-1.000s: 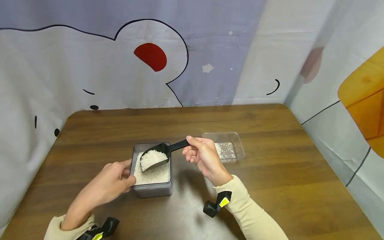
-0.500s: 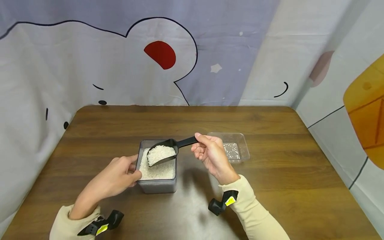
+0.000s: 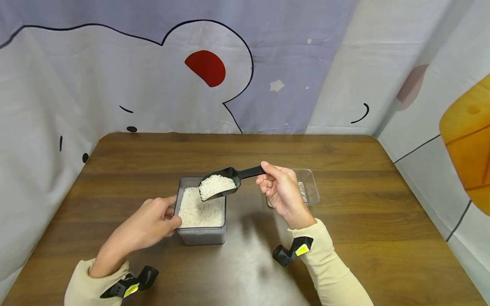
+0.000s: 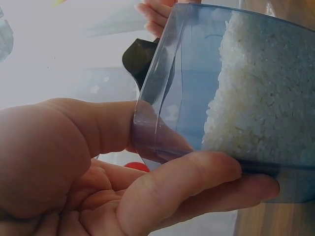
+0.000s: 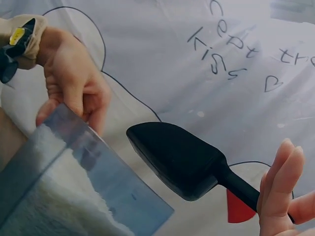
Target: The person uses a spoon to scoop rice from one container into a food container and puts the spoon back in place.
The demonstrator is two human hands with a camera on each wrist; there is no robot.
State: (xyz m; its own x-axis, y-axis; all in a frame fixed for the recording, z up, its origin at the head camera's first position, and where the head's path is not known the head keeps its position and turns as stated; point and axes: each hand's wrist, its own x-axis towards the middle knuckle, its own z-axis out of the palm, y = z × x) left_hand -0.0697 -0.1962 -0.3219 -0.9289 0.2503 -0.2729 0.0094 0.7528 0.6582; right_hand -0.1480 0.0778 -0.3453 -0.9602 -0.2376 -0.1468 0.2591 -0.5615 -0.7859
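My right hand (image 3: 283,191) grips the handle of a black scoop (image 3: 250,172) heaped with white rice (image 3: 216,185). The scoop is held above the right back part of a grey see-through bin (image 3: 203,236) that holds more rice. With thumb and fingers, my left hand (image 3: 149,225) pinches the bin's left wall near the rim. In the left wrist view the thumb and fingers lie on either side of the bin wall (image 4: 192,73). The right wrist view shows the scoop's underside (image 5: 177,157), apart from the bin.
A shallow clear plastic tray (image 3: 311,187) with scattered rice grains stands behind my right hand, partly hidden by it. Both containers are on a brown wooden table (image 3: 344,238). A printed curtain (image 3: 283,63) hangs behind the table's back edge.
The loaded scoop has risen and moved right and back, from low over the bin's rice toward the clear tray. The left hand keeps its grip on the bin. The head view has shifted slightly.
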